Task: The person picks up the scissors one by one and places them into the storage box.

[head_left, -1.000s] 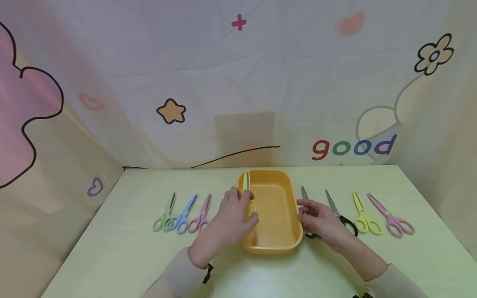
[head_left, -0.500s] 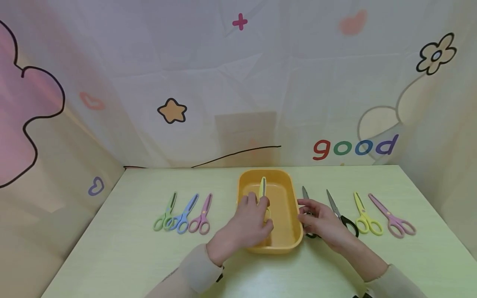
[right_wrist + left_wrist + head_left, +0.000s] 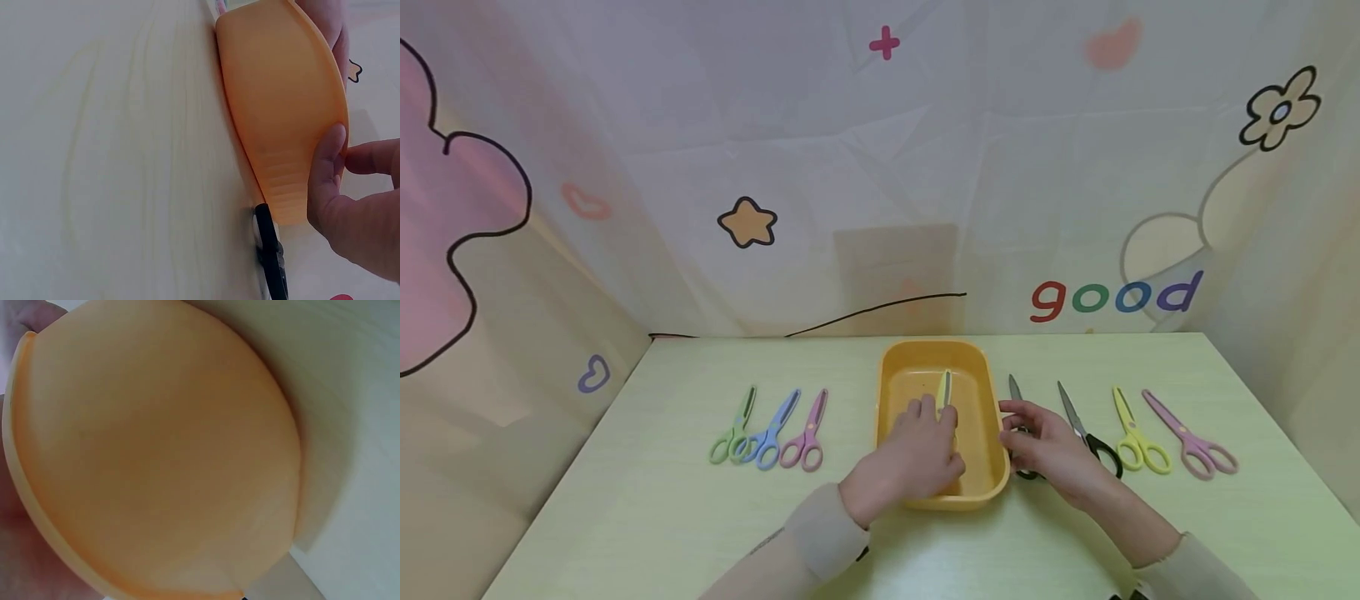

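Note:
My left hand [image 3: 917,450] is inside the orange plastic tray [image 3: 887,375], fingers round yellow-handled scissors [image 3: 944,387]. Only the blade end of these scissors shows past the fingers, pointing away from me; the handles are hidden. My right hand [image 3: 1045,446] pinches the tray's right rim. In the right wrist view the thumb [image 3: 325,162] lies along the tray's outer wall [image 3: 275,94], with a finger at the rim. The left wrist view is mostly filled by the tray's near outer wall [image 3: 162,450].
Left of the tray lie green scissors [image 3: 730,442], blue scissors [image 3: 767,442] and pink scissors [image 3: 808,433]. To its right are black-handled scissors [image 3: 1013,387] partly behind my right hand, another black-handled pair [image 3: 1071,408], yellow scissors [image 3: 1131,433] and pink scissors [image 3: 1187,437]. A printed curtain [image 3: 805,275] hangs behind the table.
My left hand has moved right and lower within the tray, carrying the yellow scissors from the left wall toward the middle. The right hand has stayed at the rim.

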Demonstrator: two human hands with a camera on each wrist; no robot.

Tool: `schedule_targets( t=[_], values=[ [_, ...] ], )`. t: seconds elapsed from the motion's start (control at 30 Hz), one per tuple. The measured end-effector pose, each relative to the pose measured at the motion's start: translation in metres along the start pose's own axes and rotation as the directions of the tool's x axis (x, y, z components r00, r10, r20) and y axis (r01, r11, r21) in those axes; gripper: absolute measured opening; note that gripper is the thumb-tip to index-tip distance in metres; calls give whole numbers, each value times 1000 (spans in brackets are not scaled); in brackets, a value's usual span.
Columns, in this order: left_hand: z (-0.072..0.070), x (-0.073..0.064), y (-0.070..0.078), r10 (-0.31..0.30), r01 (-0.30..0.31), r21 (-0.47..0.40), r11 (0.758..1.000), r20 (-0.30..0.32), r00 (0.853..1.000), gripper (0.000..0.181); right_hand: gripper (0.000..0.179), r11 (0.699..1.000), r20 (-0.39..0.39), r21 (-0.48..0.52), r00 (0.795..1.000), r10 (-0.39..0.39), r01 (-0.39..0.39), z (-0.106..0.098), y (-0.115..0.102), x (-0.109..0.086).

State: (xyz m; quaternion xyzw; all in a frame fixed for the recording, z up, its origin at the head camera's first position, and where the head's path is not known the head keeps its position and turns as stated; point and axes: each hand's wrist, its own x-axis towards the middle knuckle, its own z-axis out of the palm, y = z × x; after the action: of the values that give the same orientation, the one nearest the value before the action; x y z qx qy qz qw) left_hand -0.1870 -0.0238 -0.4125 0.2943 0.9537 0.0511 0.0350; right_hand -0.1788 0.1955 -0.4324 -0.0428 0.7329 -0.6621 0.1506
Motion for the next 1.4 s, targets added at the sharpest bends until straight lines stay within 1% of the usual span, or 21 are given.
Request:
schedule_targets(
  t=[0.07,0.17,0.27,0.5,0.6,0.77,0.93,1.13,1.23,1.4],
  values=[
    [1,1,2,-3,3,19,1000,14,1000,42,55,1000,6,6,1000,-4,4,0,-1,-1],
    [2,4,4,-14,13,27,1000,33,999,40,54,1000,6,6,1000,-3,3,0,-1,-1],
    [2,7,6,-34,32,41,999,63,997,42,55,1000,0,-1,1000,5,-5,0,-2,-1],
    [2,16,12,-76,64,93,994,129,989,46,56,1000,1,-11,1000,18,-18,1,-3,-2],
    [2,19,15,-94,79,102,992,157,983,51,55,1000,0,-16,1000,17,-17,1,-3,-2],
    [5,25,20,-123,107,98,989,170,978,53,55,1000,6,-15,1000,5,-5,1,-2,-2],
    [9,29,23,-127,109,116,987,166,978,49,55,1000,7,-12,1000,1,-1,0,-2,-2],
    [10,34,26,-147,125,115,985,209,967,50,55,1000,1,-18,1000,8,-8,1,-2,-2],
    [11,35,28,-151,124,133,983,223,963,52,54,1000,4,-17,1000,3,-3,1,-3,-2],
    [11,36,31,-152,119,156,980,220,964,54,54,1000,2,-19,1000,3,-3,1,-3,-2]
  ],
)
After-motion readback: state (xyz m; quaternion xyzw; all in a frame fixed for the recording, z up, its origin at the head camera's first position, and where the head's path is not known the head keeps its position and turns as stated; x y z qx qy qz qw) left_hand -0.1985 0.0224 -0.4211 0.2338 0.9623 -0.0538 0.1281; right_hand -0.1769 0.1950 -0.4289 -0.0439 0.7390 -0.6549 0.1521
